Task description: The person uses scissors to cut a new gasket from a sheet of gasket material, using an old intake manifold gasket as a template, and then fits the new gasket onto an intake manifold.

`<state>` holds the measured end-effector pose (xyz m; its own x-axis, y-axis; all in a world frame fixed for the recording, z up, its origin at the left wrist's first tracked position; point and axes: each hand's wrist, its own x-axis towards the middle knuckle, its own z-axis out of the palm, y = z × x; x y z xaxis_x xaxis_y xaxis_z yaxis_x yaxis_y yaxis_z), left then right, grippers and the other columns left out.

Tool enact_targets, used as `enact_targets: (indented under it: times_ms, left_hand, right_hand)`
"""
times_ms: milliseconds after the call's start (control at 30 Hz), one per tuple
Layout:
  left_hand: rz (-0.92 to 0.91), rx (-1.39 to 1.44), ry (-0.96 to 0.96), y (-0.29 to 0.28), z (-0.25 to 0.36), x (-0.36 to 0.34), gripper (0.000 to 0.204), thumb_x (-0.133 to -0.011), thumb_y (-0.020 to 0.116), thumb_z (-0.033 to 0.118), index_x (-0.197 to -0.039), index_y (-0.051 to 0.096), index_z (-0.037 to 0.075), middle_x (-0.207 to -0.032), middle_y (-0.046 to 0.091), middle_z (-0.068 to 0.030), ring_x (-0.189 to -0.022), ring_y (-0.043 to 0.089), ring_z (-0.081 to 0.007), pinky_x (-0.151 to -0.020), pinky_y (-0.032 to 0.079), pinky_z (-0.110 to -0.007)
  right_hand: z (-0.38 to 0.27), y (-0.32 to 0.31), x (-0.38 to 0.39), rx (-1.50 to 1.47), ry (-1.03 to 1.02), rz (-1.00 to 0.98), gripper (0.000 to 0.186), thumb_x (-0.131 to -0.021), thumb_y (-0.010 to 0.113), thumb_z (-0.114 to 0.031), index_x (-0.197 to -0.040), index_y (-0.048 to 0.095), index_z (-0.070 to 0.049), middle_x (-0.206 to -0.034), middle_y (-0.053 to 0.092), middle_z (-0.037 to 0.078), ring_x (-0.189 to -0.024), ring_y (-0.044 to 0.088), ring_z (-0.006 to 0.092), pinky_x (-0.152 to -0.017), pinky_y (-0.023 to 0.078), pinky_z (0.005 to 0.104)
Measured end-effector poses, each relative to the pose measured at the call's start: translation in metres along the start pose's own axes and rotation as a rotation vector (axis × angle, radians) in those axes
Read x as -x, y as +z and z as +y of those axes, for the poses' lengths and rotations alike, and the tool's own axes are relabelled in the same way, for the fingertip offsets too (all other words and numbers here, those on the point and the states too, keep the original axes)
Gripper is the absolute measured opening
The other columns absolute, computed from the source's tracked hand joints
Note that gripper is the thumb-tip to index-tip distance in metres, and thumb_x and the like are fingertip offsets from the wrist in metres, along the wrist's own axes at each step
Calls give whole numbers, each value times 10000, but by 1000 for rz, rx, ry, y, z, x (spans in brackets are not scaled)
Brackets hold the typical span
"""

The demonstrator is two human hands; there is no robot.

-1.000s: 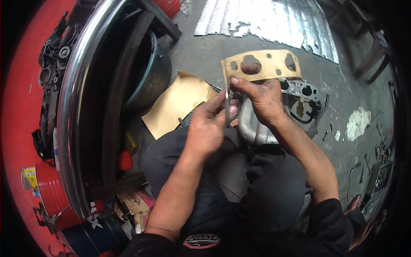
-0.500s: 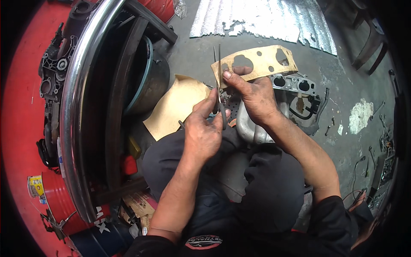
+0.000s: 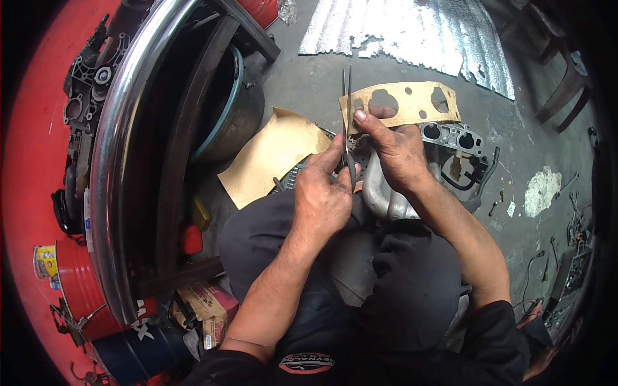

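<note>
In my left hand (image 3: pixel 324 196) is a pair of scissors (image 3: pixel 351 172), my fingers in the dark handles and the narrow blades pointing away from me, slightly apart. Between thumb and fingers my right hand (image 3: pixel 400 153) grips a tan paper gasket (image 3: pixel 409 103), a strip with several round and irregular holes. A finger shows behind one large hole. The scissor blades cross the gasket's left end; one passes in front of it. Beneath the right hand stands a silver intake manifold (image 3: pixel 386 201) with a ported metal flange (image 3: pixel 444 133), partly covered by my hand.
A larger tan gasket sheet (image 3: pixel 264 157) lies left of the scissors. Beyond it stands a round tub (image 3: pixel 248 109) beside a chrome-edged bench frame (image 3: pixel 116 167). Silvery foil sheeting (image 3: pixel 412 35) covers the far floor. Tools (image 3: pixel 566 186) lie at right; a red drum (image 3: pixel 80 283) stands lower left.
The whole view has shifted a little, so the scene sits farther right in it. Both hands keep their grips, with the blades still across the gasket's left end.
</note>
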<state>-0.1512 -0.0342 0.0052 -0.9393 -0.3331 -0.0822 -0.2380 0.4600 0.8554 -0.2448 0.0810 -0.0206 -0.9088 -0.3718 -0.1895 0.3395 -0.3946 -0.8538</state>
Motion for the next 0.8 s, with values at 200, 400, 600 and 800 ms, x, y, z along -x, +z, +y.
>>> enact_targets:
  times_ms: [200,400,600,800]
  left_hand:
    - [26,39,74,0,-6,-1,508,-923,570,-69,-1404,423,-135,-1224,636,-231,-1085,619,-184,-941,494,-282]
    - [-17,18,-11,-3,2,0,504,-927,551,-86,-1411,419,-128,-1273,607,-253,-1144,601,-207,-957,492,-286]
    - [8,4,37,-5,-4,-1,495,-933,545,-86,-1409,416,-129,-1322,577,-258,-1154,598,-203,-965,500,-286]
    - [-20,39,14,-1,4,1,480,-942,534,-81,-1405,420,-131,-1311,585,-258,-1154,595,-200,-966,499,-286]
  right_hand:
    - [5,0,-2,30,-12,-1,405,-842,796,-278,-1071,657,26,-940,697,104,-870,657,152,-772,539,295]
    - [7,-3,-4,60,-16,-4,390,-847,790,-275,-1062,667,26,-939,699,94,-864,650,146,-784,523,290]
    - [7,-7,-4,132,-35,-41,350,-864,767,-270,-1051,685,15,-938,699,84,-863,646,137,-793,521,288]
    - [4,-7,-2,74,-10,-65,356,-862,770,-271,-1050,685,18,-949,700,86,-871,639,139,-818,511,291]
